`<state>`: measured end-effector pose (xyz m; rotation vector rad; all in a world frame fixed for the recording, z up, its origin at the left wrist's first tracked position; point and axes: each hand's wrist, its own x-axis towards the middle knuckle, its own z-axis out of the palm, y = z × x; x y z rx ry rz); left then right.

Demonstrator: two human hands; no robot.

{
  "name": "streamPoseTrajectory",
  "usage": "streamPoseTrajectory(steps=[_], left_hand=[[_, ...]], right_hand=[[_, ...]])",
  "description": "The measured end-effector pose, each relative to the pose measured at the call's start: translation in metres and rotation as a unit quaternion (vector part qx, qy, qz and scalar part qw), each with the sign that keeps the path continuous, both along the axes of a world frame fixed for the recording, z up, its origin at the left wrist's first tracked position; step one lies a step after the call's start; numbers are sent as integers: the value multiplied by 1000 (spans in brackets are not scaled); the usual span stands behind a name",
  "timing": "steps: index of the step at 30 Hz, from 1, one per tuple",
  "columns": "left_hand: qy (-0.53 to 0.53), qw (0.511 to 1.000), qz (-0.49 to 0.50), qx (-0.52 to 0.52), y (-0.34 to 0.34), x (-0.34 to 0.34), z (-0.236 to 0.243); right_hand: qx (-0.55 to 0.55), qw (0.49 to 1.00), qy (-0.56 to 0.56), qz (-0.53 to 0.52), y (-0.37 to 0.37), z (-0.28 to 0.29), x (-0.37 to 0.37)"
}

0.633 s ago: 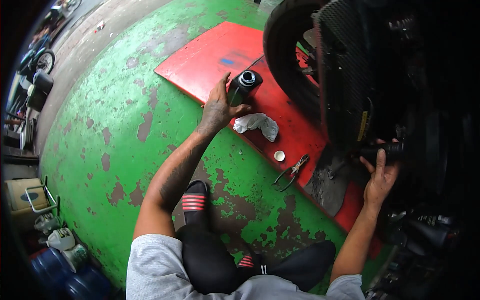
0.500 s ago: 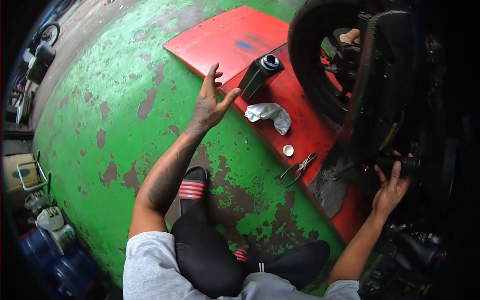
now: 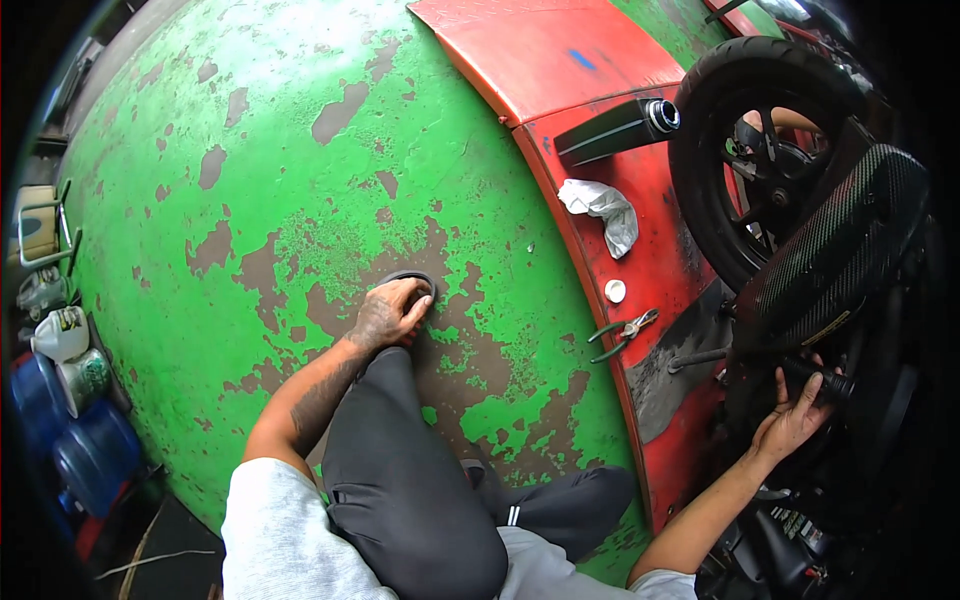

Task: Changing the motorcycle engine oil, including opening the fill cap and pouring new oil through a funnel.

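Two hands well apart: left hand (image 3: 392,312) gripping black sandal (image 3: 408,279) on green floor (image 3: 250,180); right hand (image 3: 792,418) cupping dark motorcycle part (image 3: 822,382) below wheel (image 3: 745,160).

The left hand (image 3: 392,312) covers most of a dark ring (image 3: 412,277) on the floor. The right hand (image 3: 795,420) reaches into the motorcycle's (image 3: 840,260) shadowed underside, where parts blur into black.

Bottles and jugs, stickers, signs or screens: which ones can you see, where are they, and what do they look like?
White jug: far left edge, squat, white with a dark cap.
Blue containers: lower left, below the jug, rounded, blue.
Blue mark: on the red ramp, top centre, a small blue patch.
Yellow sticker: on the black exhaust cover, right side, a thin yellow strip.
No screens or signs show.
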<state>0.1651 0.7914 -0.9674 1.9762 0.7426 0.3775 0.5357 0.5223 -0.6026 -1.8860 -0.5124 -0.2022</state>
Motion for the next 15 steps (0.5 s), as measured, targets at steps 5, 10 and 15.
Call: streamPoseTrajectory(steps=[5,10,15], left_hand=[[-11,1000,-3,7,0,-2,0],[8,1000,9,-5,0,-3,-1],[-2,1000,-1,24,2,-4,3]], right_hand=[[-6,1000,2,0,1,-1,-2],[-7,1000,-3,3,1,-1,-4],[3,1000,3,3,0,-3,-5]])
